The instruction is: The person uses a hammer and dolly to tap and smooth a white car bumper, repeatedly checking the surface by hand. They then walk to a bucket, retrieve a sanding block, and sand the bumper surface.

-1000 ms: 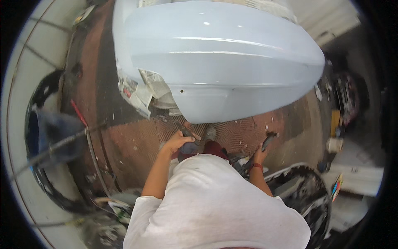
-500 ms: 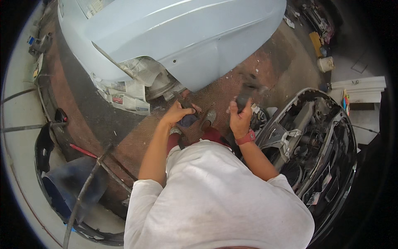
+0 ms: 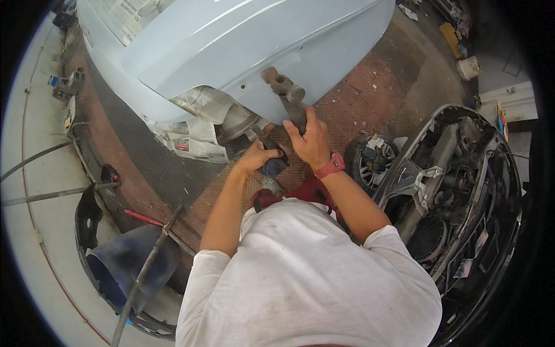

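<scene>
In my right hand [image 3: 313, 141] is a hammer [image 3: 293, 107], closed round its dark handle, with the worn metal head up in front of the pale blue-grey car body [image 3: 272, 49]. My left hand [image 3: 256, 157] grips a dark bar-like tool [image 3: 267, 140] with a flat metal end, low beside the wheel arch; its exact kind is unclear. Dark blue cloth [image 3: 274, 167] hangs just below the left fingers. Newspaper [image 3: 203, 137] covers parts round the wheel, next to that tool. The hammer head is apart from the left hand's tool.
On my right lie a wheel [image 3: 373, 162] with small bits in it and a stripped car front end [image 3: 425, 191]. Metal bars [image 3: 141, 272], a blue curved sheet [image 3: 130, 260] and a black bumper [image 3: 87, 222] stand at the left. Patterned matting [image 3: 370, 95] covers the floor.
The hammer has swung left and toward the car, from a blurred place on the right to above my left hand. My left hand keeps its grip; the whole view has shifted slightly.
</scene>
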The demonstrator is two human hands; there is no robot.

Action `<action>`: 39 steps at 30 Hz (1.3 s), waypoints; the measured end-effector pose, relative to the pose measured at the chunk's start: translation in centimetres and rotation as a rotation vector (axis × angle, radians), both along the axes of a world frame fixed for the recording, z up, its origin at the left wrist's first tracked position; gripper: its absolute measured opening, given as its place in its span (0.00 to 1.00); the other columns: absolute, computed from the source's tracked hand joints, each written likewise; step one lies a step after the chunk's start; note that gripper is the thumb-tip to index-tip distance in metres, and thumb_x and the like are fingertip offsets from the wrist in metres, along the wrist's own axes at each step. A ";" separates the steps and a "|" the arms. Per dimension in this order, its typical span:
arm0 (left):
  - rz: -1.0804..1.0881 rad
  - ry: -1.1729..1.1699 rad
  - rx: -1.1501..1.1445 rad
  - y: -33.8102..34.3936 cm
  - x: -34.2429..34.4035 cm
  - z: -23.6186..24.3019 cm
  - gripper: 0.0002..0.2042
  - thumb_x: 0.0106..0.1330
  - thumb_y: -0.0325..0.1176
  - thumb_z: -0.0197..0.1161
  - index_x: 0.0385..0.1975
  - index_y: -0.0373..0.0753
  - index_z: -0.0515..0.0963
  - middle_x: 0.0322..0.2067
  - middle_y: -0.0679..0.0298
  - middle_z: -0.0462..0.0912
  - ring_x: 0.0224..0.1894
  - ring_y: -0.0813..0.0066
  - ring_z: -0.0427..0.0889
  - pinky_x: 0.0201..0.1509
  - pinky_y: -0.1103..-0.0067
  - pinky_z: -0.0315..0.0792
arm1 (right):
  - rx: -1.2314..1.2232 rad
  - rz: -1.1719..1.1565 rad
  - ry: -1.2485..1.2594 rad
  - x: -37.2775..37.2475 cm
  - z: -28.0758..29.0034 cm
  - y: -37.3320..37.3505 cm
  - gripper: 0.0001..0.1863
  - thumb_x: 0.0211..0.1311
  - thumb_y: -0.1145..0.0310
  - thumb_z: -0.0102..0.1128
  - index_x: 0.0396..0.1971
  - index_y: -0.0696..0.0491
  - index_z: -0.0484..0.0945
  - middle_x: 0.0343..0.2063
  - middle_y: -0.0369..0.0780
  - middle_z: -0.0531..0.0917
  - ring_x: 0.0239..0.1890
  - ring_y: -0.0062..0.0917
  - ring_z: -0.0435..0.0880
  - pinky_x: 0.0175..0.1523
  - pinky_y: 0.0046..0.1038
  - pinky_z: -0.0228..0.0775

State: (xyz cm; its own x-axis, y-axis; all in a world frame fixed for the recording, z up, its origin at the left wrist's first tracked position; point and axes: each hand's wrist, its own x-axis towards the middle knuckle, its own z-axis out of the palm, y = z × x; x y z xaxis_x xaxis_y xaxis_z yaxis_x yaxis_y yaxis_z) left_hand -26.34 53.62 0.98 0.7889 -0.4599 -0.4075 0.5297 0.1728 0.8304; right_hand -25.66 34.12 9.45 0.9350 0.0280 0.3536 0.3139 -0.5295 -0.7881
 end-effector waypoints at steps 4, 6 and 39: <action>-0.056 0.038 -0.011 0.2 0.6 -0.1 0.49 0.59 0.23 0.69 0.80 0.38 0.49 0.46 0.58 0.88 0.47 0.70 0.87 0.56 0.73 0.80 | -0.059 0.006 0.044 0.7 0.4 0.0 0.22 0.71 0.60 0.65 0.53 0.63 0.74 0.29 0.53 0.85 0.31 0.52 0.87 0.36 0.43 0.76; -0.055 0.040 -0.005 0.4 0.3 0.3 0.50 0.59 0.23 0.69 0.81 0.38 0.46 0.46 0.57 0.89 0.47 0.70 0.88 0.56 0.73 0.80 | -0.023 0.000 0.019 0.5 0.8 0.0 0.22 0.71 0.60 0.65 0.53 0.63 0.74 0.30 0.53 0.85 0.32 0.51 0.88 0.36 0.42 0.76; -0.065 0.050 0.012 0.9 0.9 -0.1 0.49 0.59 0.23 0.70 0.80 0.38 0.49 0.45 0.61 0.87 0.48 0.73 0.85 0.56 0.76 0.78 | -0.005 -0.066 -0.150 -0.2 -1.7 1.3 0.20 0.69 0.61 0.67 0.51 0.60 0.76 0.30 0.52 0.87 0.31 0.52 0.88 0.35 0.43 0.78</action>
